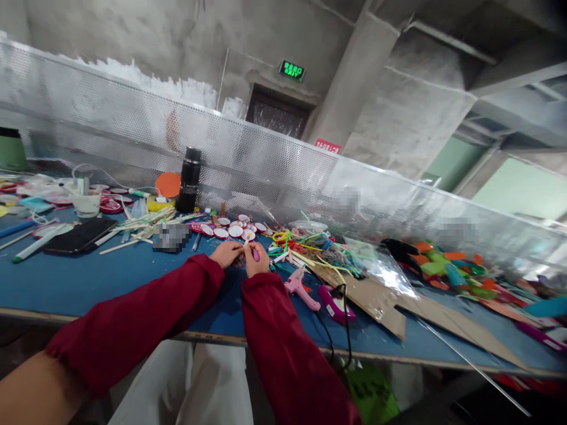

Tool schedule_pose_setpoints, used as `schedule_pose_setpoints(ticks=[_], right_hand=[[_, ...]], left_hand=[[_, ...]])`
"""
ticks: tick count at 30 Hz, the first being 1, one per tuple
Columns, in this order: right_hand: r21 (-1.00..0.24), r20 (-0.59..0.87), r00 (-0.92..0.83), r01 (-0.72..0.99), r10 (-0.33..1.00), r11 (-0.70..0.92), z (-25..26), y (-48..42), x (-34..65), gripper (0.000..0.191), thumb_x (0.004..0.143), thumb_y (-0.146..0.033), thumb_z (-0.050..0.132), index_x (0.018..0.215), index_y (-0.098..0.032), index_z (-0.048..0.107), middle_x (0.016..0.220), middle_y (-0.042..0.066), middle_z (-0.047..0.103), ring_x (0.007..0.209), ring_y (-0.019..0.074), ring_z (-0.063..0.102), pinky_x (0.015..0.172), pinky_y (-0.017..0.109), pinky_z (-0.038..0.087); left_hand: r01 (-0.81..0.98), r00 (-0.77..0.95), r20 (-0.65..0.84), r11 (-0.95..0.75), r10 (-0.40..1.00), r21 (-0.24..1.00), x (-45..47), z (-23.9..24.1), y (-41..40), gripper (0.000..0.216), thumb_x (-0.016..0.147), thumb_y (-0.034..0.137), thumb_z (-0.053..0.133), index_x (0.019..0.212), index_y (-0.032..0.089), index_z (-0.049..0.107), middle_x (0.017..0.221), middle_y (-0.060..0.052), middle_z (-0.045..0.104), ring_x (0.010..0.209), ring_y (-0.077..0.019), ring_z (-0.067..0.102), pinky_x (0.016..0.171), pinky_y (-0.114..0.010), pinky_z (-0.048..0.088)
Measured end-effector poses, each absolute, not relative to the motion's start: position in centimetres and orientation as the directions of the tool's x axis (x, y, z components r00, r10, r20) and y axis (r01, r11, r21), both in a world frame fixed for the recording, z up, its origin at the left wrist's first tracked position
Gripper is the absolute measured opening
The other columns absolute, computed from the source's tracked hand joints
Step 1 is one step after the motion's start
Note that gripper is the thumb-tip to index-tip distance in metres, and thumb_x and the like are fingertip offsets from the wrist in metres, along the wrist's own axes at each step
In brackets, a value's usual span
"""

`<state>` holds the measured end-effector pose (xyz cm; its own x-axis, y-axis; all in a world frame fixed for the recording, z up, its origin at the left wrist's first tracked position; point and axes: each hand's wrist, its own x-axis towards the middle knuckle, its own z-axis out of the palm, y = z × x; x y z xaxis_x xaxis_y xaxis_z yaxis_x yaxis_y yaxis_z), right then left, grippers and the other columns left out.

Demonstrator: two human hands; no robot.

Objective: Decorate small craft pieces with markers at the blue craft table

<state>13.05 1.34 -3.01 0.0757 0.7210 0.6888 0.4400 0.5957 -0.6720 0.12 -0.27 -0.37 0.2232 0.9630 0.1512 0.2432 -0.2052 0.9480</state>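
Note:
Both hands meet above the blue table, fingers pinched close together. My left hand [227, 254] is closed, its fingertips touching those of my right hand [258, 260]. Between them pokes up a small pale piece [248, 238] with a yellowish spot, and a bit of pink shows by my right thumb; its kind is too small to tell. Just behind the hands lie several round white discs with red rims [235, 231]. A pink hot glue gun [302, 289] rests to the right of my right hand.
A purple-and-white box [335, 305] with a black cord sits near the front edge. Coloured pipe cleaners [310, 243] and cardboard [372, 301] spread rightward. Leftward are wooden sticks [148, 224], a phone [80, 236] and a black bottle [189, 180]. A perforated metal screen [266, 159] borders the back.

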Motion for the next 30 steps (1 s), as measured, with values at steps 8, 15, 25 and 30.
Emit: schedule_pose_setpoints(ticks=[8, 15, 25, 30], right_hand=[[-0.683, 0.691, 0.12, 0.429, 0.712, 0.591, -2.7, 1.1, 12.8, 0.018, 0.079, -0.037, 0.05, 0.074, -0.022, 0.059, 0.073, -0.001, 0.06, 0.07, 0.0132, 0.054, 0.067, 0.024, 0.044], [-0.679, 0.69, 0.116, 0.448, 0.715, 0.582, -2.4, 1.0, 12.6, 0.018, 0.079, -0.036, 0.049, 0.072, -0.022, 0.057, 0.072, -0.002, 0.059, 0.07, 0.0129, 0.054, 0.07, 0.024, 0.043], [-0.677, 0.687, 0.093, 0.44, 0.72, 0.59, -1.7, 0.6, 12.5, 0.019, 0.078, -0.037, 0.048, 0.071, -0.022, 0.057, 0.072, -0.001, 0.06, 0.07, 0.0138, 0.054, 0.071, 0.025, 0.043], [-0.679, 0.681, 0.1, 0.458, 0.725, 0.574, -1.8, 0.6, 12.4, 0.018, 0.077, -0.036, 0.05, 0.071, -0.022, 0.058, 0.071, -0.002, 0.06, 0.069, 0.0135, 0.053, 0.069, 0.024, 0.042]], left_hand=[[0.385, 0.241, 0.317, -0.39, 0.917, 0.836, -0.1, -0.5, -0.5, 0.013, 0.076, 0.023, 0.048, 0.071, 0.016, 0.059, 0.066, -0.001, 0.063, 0.057, -0.0134, 0.063, 0.054, -0.022, 0.046], [0.531, 0.219, 0.384, -0.439, 0.897, 0.725, -0.4, -0.4, -0.5, 0.013, 0.073, 0.026, 0.056, 0.068, 0.016, 0.061, 0.061, 0.0, 0.062, 0.06, -0.0119, 0.056, 0.058, -0.021, 0.041], [0.584, 0.205, 0.439, -0.469, 0.875, 0.662, -0.7, -0.6, -0.1, 0.014, 0.073, 0.027, 0.058, 0.067, 0.016, 0.063, 0.062, -0.001, 0.061, 0.06, -0.0129, 0.054, 0.058, -0.022, 0.039], [0.59, 0.218, 0.417, -0.459, 0.883, 0.665, -0.9, -0.6, -0.1, 0.013, 0.073, 0.025, 0.058, 0.066, 0.016, 0.063, 0.06, 0.0, 0.061, 0.059, -0.0127, 0.054, 0.057, -0.022, 0.039]])
